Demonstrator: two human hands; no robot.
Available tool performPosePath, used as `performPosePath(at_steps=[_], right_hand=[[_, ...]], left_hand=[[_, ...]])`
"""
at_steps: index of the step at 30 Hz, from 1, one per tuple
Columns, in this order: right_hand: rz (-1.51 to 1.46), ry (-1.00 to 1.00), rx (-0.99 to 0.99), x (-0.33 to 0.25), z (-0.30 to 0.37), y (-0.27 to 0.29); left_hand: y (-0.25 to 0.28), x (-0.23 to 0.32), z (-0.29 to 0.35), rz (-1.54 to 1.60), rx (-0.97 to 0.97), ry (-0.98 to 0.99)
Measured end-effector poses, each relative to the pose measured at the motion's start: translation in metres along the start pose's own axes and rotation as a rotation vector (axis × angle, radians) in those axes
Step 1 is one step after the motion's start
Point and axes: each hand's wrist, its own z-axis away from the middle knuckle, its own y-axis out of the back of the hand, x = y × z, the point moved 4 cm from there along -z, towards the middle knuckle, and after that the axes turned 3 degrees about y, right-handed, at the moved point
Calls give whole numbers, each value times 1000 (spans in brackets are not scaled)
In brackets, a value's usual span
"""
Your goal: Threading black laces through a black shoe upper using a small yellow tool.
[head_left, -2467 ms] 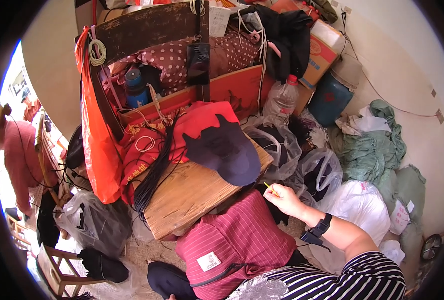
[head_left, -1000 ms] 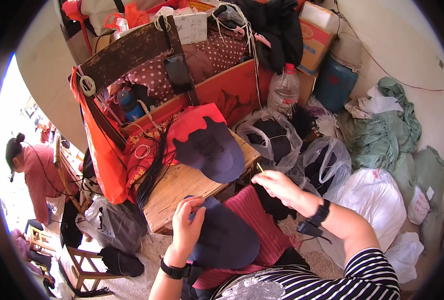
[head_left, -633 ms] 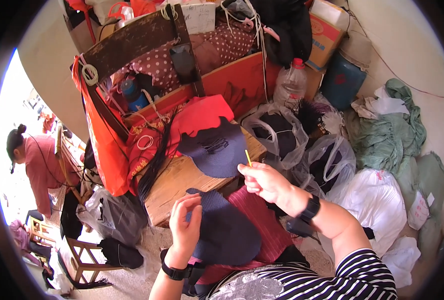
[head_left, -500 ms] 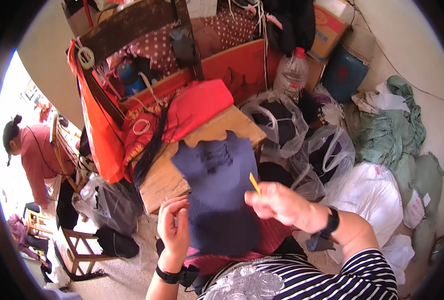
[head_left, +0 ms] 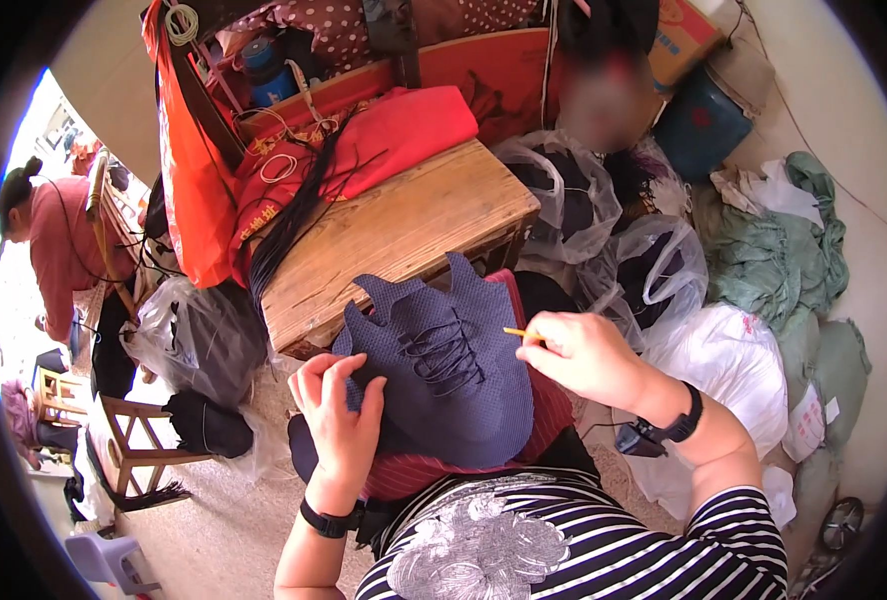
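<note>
A dark blue textured shoe upper (head_left: 504, 395) lies spread over my lap, its wavy edge toward the wooden bench. Thin black laces (head_left: 444, 355) run in loose zigzags across its middle. My left hand (head_left: 339, 410) is at its left edge, fingers curled and thumb opposite, with a bit of the edge between them. My right hand (head_left: 589, 355) pinches a slim yellow stick-like tool (head_left: 512, 331) over the right edge of the upper. Its far end points left; the rest is hidden in my fingers.
Ahead stands a wooden bench (head_left: 414, 215) bearing red cloth (head_left: 404, 130) and a bundle of black laces (head_left: 309, 205). Plastic bags (head_left: 654, 290) and a white sack (head_left: 724, 370) crowd the right. At left are a small wooden stool (head_left: 129, 450) and another person (head_left: 59, 240) bending.
The shoe upper has moved and now shows its laces more fully. My left hand has come onto its left edge. The yellow tool has tipped from upright to nearly level.
</note>
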Motion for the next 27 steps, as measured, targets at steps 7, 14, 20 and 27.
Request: performPosePath(at_steps=[7,14,20,27], right_hand=[[-65,231,129,14,-49,-28],[22,417,100,23,-64,-51],[118,529,93,22,-67,-49],[338,780,105,19,-56,-45]], left_hand=[[-7,3,1,-152,-79,-81],[-21,-3,-4,-6,-191,-96],[-27,-9,-5,44,-262,-43],[-27,-9,-9,27,-282,-76]])
